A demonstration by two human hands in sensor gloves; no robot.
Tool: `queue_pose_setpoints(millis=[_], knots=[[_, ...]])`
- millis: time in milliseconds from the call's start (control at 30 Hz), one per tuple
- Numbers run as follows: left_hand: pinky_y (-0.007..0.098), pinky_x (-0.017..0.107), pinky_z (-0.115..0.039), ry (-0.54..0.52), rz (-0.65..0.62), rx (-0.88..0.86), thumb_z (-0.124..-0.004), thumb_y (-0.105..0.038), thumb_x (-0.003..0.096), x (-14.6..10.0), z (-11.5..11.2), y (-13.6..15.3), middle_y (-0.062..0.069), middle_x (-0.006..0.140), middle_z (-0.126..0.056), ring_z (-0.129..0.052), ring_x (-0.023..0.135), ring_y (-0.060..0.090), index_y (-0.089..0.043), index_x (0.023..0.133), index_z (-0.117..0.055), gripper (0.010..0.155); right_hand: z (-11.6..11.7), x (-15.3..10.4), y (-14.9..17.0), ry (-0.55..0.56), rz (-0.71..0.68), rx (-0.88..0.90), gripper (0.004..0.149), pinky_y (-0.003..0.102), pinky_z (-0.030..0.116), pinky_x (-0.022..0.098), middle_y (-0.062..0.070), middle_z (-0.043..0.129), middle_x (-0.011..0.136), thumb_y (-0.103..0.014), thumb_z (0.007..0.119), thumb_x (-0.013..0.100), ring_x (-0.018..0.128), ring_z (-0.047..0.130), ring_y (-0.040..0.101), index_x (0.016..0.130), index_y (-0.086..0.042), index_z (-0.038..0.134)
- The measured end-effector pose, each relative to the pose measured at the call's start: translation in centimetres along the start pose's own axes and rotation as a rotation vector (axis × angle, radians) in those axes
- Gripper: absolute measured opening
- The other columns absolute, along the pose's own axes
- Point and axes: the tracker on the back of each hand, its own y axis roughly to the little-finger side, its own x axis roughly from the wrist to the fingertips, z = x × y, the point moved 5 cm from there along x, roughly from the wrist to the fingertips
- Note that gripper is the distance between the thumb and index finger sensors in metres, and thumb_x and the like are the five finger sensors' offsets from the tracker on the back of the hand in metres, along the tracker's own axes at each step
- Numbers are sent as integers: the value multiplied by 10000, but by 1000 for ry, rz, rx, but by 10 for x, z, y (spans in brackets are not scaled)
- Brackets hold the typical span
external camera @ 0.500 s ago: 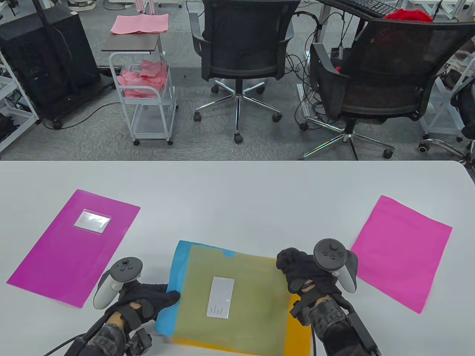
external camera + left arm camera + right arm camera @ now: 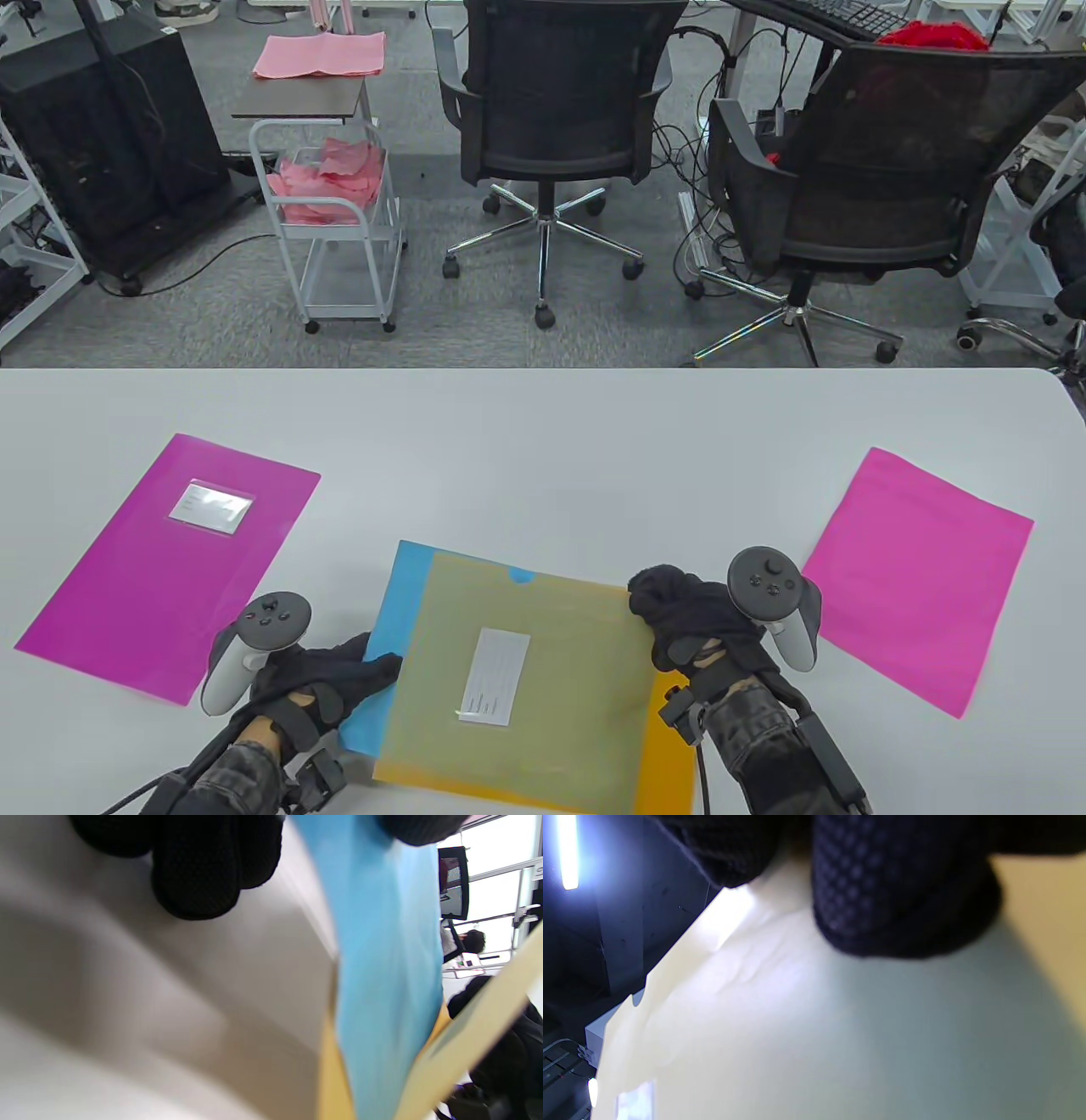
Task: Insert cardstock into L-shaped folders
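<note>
**Both grips on the yellow folder and its blue sheet**

Your left grip (image 2: 327, 679) pinches the left edge of the blue cardstock (image 2: 397, 594), thumb on top and fingers curled beneath it in the left wrist view; your right grip (image 2: 687, 624) is curled over the far right corner of the yellow folder (image 2: 526, 671), clamped on it; the blue cardstock lies mostly inside that translucent folder, a strip showing along the left side and at the thumb notch on the far edge; an orange strip shows at the folder's right and near edges; a white label (image 2: 495, 689) sits on the folder's front; all this lies at the near middle of the counter (image 2: 543, 441); a magenta folder (image 2: 170, 564) with its own label lies well apart to the left; a pink cardstock sheet (image 2: 916, 577) lies to the right, near your right grip; office chairs (image 2: 560, 110) and a white cart (image 2: 339, 238) stand beyond the counter.
</note>
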Motion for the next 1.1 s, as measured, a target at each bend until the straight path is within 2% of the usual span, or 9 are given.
queue_pose_setpoints(millis=[167, 333, 400, 500, 667, 767, 833, 933, 1100], knots=[[550, 510, -774, 127, -59, 103, -668, -634, 494, 3, -27, -18, 166, 968, -750, -1010, 675, 365, -70, 1063, -283, 889, -1, 0, 1, -6, 11, -22, 441, 295, 868, 7, 134, 867, 471, -406, 760, 351, 89, 978, 162, 701, -140, 720], [575, 517, -757, 220, -101, -289, -568, -594, 532, 2, -28, -12, 201, 944, -783, -1002, 681, 401, -79, 1068, -377, 768, -3, -2, 5, 0, 19, 15, 441, 292, 868, 4, 133, 869, 469, -409, 759, 352, 86, 978, 160, 700, -140, 721], [568, 478, -784, 205, -78, -363, -580, -504, 543, 3, -26, -8, 192, 861, -872, -1044, 608, 386, -57, 1027, -521, 661, -1, -1, 5, -4, 16, 30, 440, 296, 868, 5, 137, 869, 469, -408, 760, 352, 87, 979, 164, 699, -139, 723], [504, 415, -857, 126, -76, -257, -744, -374, 509, 2, -18, -12, 89, 686, -1013, -1123, 451, 279, -107, 882, -754, 459, 2, 0, 3, -12, 16, 26, 441, 295, 869, 3, 137, 870, 468, -407, 760, 351, 85, 980, 163, 698, -138, 723], [497, 424, -852, 102, -40, -101, -947, -402, 411, 1, -19, -18, -15, 568, -1004, -1090, 380, 222, -208, 753, -796, 422, 7, 1, 1, -20, 18, 21, 442, 299, 868, -3, 142, 871, 462, -404, 763, 348, 79, 982, 168, 695, -134, 727], [517, 468, -825, 155, -58, -123, -931, -522, 405, 1, -20, -17, -22, 640, -969, -1071, 458, 244, -203, 867, -740, 593, 5, 1, 2, -24, 20, 17, 442, 303, 869, 3, 143, 869, 467, -402, 763, 352, 85, 981, 171, 699, -131, 724], [522, 478, -816, 156, -99, -181, -766, -648, 469, 1, -18, -17, 21, 691, -961, -1070, 499, 267, -174, 945, -683, 677, 5, 0, 2, -15, 23, 21, 442, 303, 868, -4, 145, 871, 460, -402, 763, 349, 77, 982, 170, 695, -130, 727], [533, 433, -820, 96, -91, -266, -630, -499, 528, 1, -13, -14, 62, 645, -1004, -1088, 438, 304, -122, 945, -698, 566, 7, 1, 1, -24, 22, 17, 441, 303, 869, -3, 145, 871, 461, -402, 763, 350, 78, 983, 171, 695, -129, 727], [494, 400, -861, 15, -82, -80, -804, -393, 473, -1, -7, -19, 22, 574, -1047, -1109, 368, 251, -150, 815, -834, 421, 11, 1, 0, -29, 36, -19, 442, 306, 868, -8, 147, 872, 456, -401, 765, 349, 72, 983, 174, 693, -125, 729]])
